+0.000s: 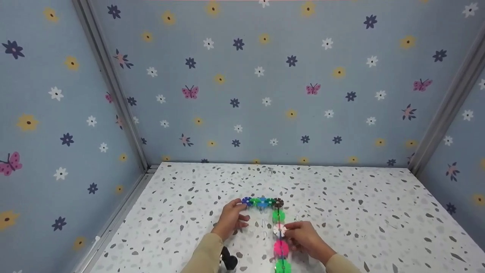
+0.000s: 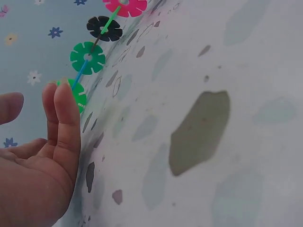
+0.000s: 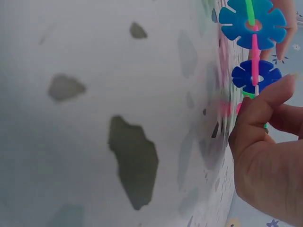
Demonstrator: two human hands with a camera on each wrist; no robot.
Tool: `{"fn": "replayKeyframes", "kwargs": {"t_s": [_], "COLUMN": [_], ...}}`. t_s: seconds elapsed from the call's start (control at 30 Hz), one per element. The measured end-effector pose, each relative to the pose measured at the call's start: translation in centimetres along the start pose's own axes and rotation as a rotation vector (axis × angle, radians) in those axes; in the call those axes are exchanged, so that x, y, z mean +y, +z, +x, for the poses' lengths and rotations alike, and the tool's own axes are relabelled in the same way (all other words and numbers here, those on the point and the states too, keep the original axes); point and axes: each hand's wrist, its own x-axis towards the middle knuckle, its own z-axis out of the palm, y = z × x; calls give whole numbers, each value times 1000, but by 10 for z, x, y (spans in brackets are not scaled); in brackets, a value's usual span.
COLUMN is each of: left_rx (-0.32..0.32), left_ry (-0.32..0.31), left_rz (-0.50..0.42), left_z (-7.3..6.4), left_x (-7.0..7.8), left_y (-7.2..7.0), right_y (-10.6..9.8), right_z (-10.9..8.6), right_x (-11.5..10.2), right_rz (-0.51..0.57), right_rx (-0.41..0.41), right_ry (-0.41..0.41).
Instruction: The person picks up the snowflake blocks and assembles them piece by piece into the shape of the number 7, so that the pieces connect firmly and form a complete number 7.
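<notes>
A chain of slotted plastic discs forms a corner on the speckled table. In the head view its far row runs from a dark blue disc [image 1: 247, 201] past green and light blue discs to a brown disc [image 1: 278, 203]. Its near row has a green disc [image 1: 278, 216], a white disc [image 1: 279, 230] and a pink disc [image 1: 281, 248]. My left hand [image 1: 230, 219] touches the dark blue end, thumb and fingers apart. My right hand [image 1: 306, 239] pinches the white disc's right edge; in the right wrist view its fingers hide that disc.
The speckled white table [image 1: 182, 212] is bounded by flowered blue panels [image 1: 250, 87] at the back and sides, with grey metal posts [image 1: 113, 83] at the corners. A black device [image 1: 229, 259] is at my left sleeve. Another green disc [image 1: 282, 266] reaches the frame's bottom edge.
</notes>
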Motion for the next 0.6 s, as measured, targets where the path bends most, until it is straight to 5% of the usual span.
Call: {"fn": "replayKeyframes", "kwargs": {"t_s": [0.43,0.6], "left_rx": [-95,-45], "left_ry": [37,49], "left_rz": [97,158], "left_z": [-2,-3], "left_x": [1,5], "left_y": [-3,-15], "right_y": [-5,-14], "right_z": [-1,-3], "right_x": [2,1], "right_rz": [-2,-13], "right_rx": [25,47], "right_ry": [-26,-55]}}
